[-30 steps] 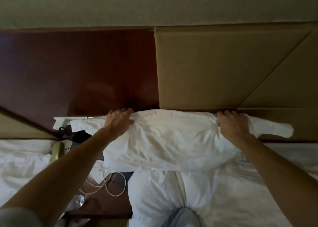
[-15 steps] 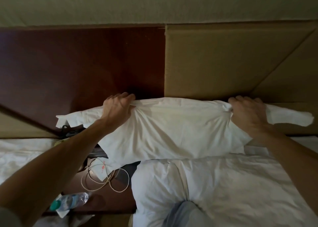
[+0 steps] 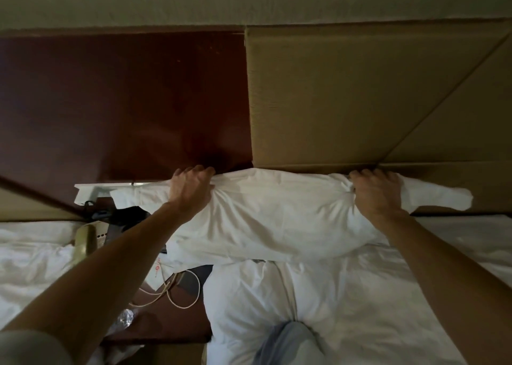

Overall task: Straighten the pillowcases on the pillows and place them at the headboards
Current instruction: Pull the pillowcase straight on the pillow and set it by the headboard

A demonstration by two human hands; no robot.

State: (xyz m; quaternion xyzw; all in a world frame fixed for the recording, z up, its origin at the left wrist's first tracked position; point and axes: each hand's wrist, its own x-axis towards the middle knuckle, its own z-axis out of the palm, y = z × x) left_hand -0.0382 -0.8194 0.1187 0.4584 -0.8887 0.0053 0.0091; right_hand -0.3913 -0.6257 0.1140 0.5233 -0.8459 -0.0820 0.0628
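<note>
A white pillow (image 3: pixel 277 215) in a creased pillowcase lies crosswise at the top of the bed, its far edge against the tan padded headboard (image 3: pixel 360 101). My left hand (image 3: pixel 191 190) grips the pillow's left upper edge, fingers curled over the top. My right hand (image 3: pixel 376 193) grips the bunched fabric near the right end. A loose flap of pillowcase (image 3: pixel 440 198) sticks out past my right hand. The pillow's left end hangs over the nightstand.
A dark wood panel (image 3: pixel 124 101) fills the wall at the left. Below it a nightstand (image 3: pixel 166 317) holds a beige phone (image 3: pixel 86 240), a coiled cord (image 3: pixel 177 290) and a plastic bottle (image 3: pixel 124 317). A second white bed (image 3: pixel 30 267) lies at the left, rumpled duvet (image 3: pixel 318 309) in front.
After rising half a second ago, the pillow has dropped back down against the foot of the headboard. Both hands kept their grip on its ends.
</note>
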